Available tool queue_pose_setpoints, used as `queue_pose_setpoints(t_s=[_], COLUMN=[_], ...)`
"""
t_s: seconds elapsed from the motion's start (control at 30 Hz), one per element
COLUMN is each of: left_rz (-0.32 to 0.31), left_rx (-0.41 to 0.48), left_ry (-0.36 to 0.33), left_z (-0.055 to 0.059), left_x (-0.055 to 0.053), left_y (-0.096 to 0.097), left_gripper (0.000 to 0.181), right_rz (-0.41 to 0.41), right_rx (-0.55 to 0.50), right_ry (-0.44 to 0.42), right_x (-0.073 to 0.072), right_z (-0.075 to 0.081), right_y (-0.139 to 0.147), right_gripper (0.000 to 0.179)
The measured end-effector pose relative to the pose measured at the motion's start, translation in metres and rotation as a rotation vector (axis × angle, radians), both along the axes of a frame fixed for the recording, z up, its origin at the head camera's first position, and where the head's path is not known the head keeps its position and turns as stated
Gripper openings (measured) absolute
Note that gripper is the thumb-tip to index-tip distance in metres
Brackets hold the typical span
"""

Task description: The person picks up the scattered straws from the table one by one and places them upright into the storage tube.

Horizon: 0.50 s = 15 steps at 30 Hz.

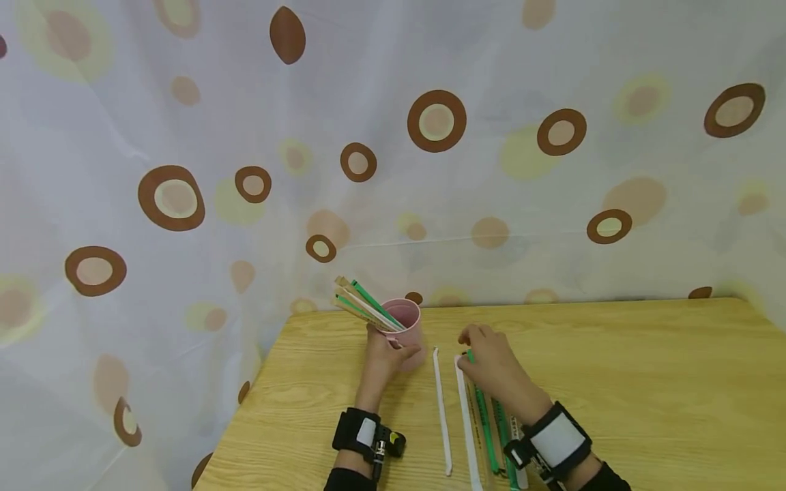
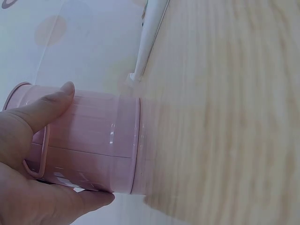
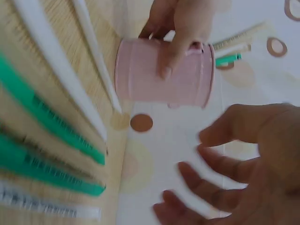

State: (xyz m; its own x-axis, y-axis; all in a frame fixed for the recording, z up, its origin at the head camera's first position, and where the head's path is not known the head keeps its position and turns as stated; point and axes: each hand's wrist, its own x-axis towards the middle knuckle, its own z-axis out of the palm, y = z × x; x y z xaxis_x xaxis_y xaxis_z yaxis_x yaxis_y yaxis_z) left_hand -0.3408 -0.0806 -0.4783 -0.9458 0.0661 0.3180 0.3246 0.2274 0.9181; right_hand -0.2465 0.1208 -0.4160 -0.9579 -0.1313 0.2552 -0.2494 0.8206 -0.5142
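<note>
My left hand (image 1: 385, 354) grips a pink metal mug (image 1: 415, 337) by its handle side, the thumb lying along the wall in the left wrist view. Green, white and tan wrapped straws (image 1: 367, 305) stand in the mug, leaning left over its rim. The mug's base is at the tabletop. My right hand (image 1: 494, 365) hovers over the upper ends of a row of wrapped straws; in the right wrist view its fingers (image 3: 220, 164) are apart and loosely bent, with nothing between them. The row has a white straw (image 1: 468, 423), green straws (image 1: 487, 429) and tan ones.
A single white straw (image 1: 442, 409) lies between the mug and the row. The wooden table (image 1: 663, 395) meets a patterned curtain (image 1: 491, 170) along its back edge. Each forearm wears a black strap (image 1: 560, 440) with a small camera.
</note>
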Motion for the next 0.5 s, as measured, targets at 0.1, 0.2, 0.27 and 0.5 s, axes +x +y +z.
queue_pose_setpoints(t_s=[0.1,0.2,0.27,0.5], left_rz=[-0.003,0.015,0.028,0.029], left_rx=[0.013,0.011,-0.011,-0.034], left_ry=[-0.012,-0.009,-0.005,-0.001], left_z=[-0.001,0.001,0.003,0.002], left_x=[0.001,0.002,0.002,0.005], left_y=[0.002,0.003,0.003,0.002], left_gripper=[0.094,0.094,0.094,0.093], right_rz=[-0.055,-0.071,-0.07,-0.08], right_rx=[0.046,0.057,0.051,0.079], right_ry=[-0.129,-0.232,-0.296,-0.326], right_x=[0.016,0.026,0.031,0.036], right_z=[-0.005,-0.011,-0.016,-0.032], right_y=[0.024,0.042,0.049,0.051], right_gripper=[0.028,0.03,0.03,0.018])
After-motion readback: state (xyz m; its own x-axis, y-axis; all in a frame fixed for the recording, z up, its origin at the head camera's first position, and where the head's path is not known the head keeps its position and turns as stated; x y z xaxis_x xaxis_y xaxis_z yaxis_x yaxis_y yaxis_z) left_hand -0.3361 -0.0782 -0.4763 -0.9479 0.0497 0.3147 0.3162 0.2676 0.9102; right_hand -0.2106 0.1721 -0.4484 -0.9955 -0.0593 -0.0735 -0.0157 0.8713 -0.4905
